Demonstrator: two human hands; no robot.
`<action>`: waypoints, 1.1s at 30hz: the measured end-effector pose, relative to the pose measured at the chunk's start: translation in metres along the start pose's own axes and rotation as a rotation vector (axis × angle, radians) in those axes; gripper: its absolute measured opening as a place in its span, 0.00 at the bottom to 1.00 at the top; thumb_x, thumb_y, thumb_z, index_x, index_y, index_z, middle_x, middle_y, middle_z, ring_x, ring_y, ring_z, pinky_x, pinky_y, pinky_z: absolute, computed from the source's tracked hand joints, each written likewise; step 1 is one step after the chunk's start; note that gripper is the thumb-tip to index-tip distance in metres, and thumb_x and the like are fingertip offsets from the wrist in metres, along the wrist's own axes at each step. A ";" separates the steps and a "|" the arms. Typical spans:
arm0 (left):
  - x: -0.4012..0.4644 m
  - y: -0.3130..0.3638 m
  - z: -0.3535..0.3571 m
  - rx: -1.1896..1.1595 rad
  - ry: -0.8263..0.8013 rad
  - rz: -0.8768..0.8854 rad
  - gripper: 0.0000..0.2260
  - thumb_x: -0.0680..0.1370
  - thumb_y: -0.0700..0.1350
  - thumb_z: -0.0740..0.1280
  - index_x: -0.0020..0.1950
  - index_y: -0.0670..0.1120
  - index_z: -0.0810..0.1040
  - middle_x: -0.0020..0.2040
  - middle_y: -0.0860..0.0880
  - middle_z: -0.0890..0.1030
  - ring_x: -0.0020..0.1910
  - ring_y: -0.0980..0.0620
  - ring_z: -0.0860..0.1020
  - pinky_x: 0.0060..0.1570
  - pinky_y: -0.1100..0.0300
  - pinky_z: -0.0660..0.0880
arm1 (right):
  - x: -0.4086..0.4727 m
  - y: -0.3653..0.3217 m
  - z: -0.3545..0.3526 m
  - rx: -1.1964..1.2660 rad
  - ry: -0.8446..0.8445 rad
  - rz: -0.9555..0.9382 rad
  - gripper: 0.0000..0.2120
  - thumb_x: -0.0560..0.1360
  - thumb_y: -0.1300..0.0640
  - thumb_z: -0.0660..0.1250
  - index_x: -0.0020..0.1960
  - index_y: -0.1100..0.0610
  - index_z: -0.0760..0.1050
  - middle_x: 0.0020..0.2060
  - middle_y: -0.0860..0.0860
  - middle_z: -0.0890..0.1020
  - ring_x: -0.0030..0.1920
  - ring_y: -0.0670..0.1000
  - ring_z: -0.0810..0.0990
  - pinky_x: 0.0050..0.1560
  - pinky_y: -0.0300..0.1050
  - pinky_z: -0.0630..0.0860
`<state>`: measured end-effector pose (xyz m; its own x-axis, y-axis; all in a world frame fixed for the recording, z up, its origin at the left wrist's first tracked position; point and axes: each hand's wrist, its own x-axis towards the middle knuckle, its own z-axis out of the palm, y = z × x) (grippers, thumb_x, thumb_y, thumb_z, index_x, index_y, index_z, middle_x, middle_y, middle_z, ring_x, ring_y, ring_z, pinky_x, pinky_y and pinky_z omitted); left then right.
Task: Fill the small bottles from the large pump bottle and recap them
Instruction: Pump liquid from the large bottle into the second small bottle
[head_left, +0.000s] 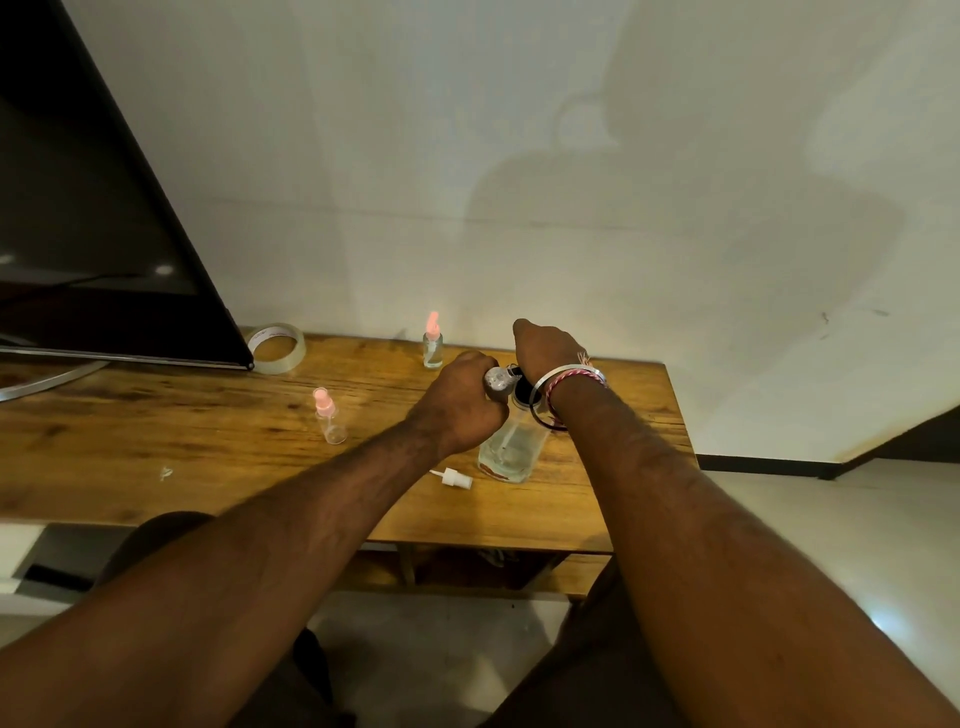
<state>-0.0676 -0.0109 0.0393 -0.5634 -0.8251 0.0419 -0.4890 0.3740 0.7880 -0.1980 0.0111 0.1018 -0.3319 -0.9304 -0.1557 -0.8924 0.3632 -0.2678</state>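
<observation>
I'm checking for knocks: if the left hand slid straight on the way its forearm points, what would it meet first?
Most likely the right hand, on the large pump bottle just beyond the left hand and its small bottle; depth is unclear.

A home room, most likely: a worn wooden table (156, 441) pushed against a plain pale wall (467, 156), a dark flat screen (93, 234) on a curved metal stand at ten o'clock (switched off), a tape roll (276, 348) beside it
</observation>
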 end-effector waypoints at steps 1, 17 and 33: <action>0.000 0.001 0.000 0.000 -0.002 -0.004 0.09 0.72 0.35 0.72 0.45 0.48 0.77 0.47 0.49 0.77 0.44 0.54 0.77 0.41 0.59 0.73 | 0.000 0.001 0.001 0.016 0.008 -0.005 0.07 0.79 0.65 0.59 0.47 0.58 0.62 0.47 0.61 0.78 0.47 0.63 0.76 0.52 0.52 0.75; -0.005 0.004 -0.003 0.064 -0.007 0.014 0.09 0.73 0.37 0.72 0.45 0.49 0.76 0.48 0.49 0.77 0.45 0.52 0.77 0.39 0.61 0.71 | 0.006 -0.003 -0.018 0.515 -0.216 0.192 0.04 0.84 0.56 0.53 0.55 0.55 0.64 0.54 0.54 0.68 0.52 0.52 0.66 0.51 0.42 0.64; -0.010 0.004 -0.005 -0.087 0.022 -0.016 0.11 0.71 0.34 0.73 0.45 0.49 0.78 0.47 0.52 0.78 0.45 0.54 0.77 0.40 0.62 0.71 | 0.004 -0.003 -0.016 0.494 -0.142 0.171 0.17 0.82 0.59 0.53 0.63 0.68 0.71 0.60 0.65 0.77 0.52 0.60 0.73 0.63 0.55 0.71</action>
<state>-0.0606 -0.0030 0.0455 -0.5408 -0.8401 0.0415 -0.4375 0.3231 0.8392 -0.2017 0.0051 0.1173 -0.3848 -0.8524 -0.3541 -0.5676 0.5211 -0.6374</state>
